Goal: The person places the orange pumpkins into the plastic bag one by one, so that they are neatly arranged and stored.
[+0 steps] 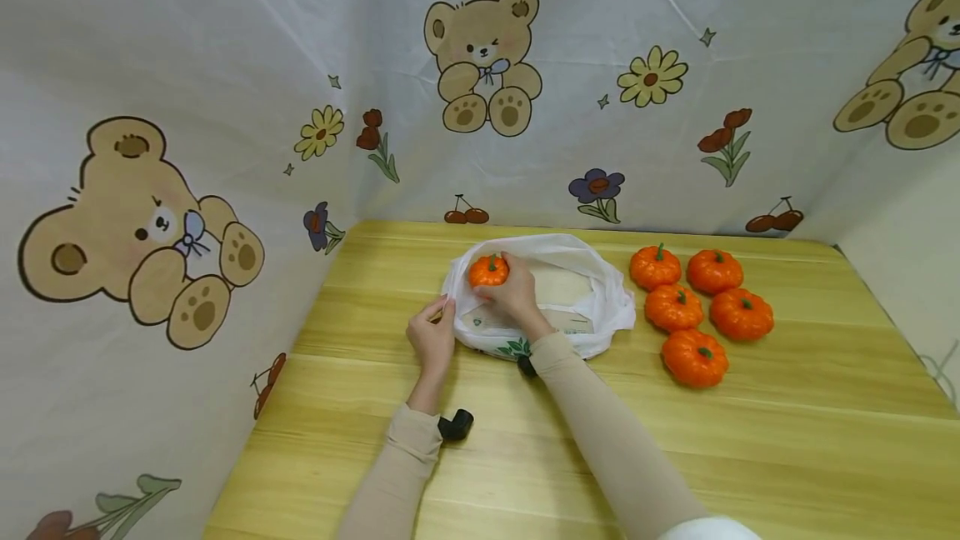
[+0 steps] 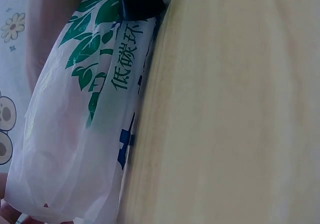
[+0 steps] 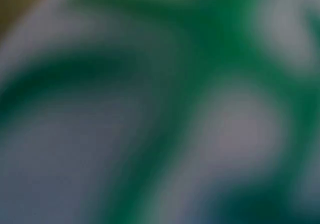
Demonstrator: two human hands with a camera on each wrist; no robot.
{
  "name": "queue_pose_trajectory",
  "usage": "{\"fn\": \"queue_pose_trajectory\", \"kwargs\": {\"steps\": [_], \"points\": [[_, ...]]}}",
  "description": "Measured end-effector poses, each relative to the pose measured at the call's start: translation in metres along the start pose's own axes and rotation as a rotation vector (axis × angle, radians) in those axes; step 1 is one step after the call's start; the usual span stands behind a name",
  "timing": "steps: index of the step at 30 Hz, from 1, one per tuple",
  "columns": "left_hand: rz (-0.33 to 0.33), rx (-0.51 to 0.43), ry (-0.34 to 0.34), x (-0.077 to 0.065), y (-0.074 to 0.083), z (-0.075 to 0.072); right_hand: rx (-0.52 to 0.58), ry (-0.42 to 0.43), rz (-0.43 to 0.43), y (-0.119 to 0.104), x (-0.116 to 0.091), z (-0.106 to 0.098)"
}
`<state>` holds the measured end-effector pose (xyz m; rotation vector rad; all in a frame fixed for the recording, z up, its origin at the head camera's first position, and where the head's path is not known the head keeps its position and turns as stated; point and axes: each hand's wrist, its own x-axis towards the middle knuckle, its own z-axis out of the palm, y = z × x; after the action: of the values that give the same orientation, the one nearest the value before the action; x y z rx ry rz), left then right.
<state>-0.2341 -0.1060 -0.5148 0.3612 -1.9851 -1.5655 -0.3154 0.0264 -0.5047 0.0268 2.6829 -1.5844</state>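
Note:
A white plastic bag (image 1: 618, 307) with green leaf print lies on the table, its mouth spread wide. My right hand (image 1: 517, 290) reaches into the bag's left part and grips a small orange pumpkin (image 1: 488, 271) with a green stem. At the left rim my left hand (image 1: 432, 336) pinches the bag's edge between thumb and fingers. In the left wrist view the bag's printed side (image 2: 75, 134) fills the left part, with fingertips at its lower end. The right wrist view is a blur of the green print (image 3: 215, 33) close up.
Several orange pumpkins (image 1: 674, 307) stand grouped on the wooden table (image 1: 810, 423), right of the bag. A bear-printed cloth (image 1: 300, 40) hangs behind and to the left of the table. Each wrist carries a small black camera (image 1: 456, 425).

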Motion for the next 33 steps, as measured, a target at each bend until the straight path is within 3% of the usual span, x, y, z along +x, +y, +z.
{"fn": "queue_pose_trajectory", "kwargs": {"steps": [16,25,33], "points": [[-0.023,0.023,-0.017,-0.003,-0.002,-0.002,-0.018,-0.014,0.03,0.0,-0.002,0.0],[-0.016,0.022,-0.018,-0.001,-0.001,-0.001,0.019,-0.022,0.027,0.003,-0.004,-0.012],[-0.011,0.021,-0.015,0.0,-0.002,0.0,0.1,-0.024,-0.011,-0.002,-0.021,-0.03]]}}
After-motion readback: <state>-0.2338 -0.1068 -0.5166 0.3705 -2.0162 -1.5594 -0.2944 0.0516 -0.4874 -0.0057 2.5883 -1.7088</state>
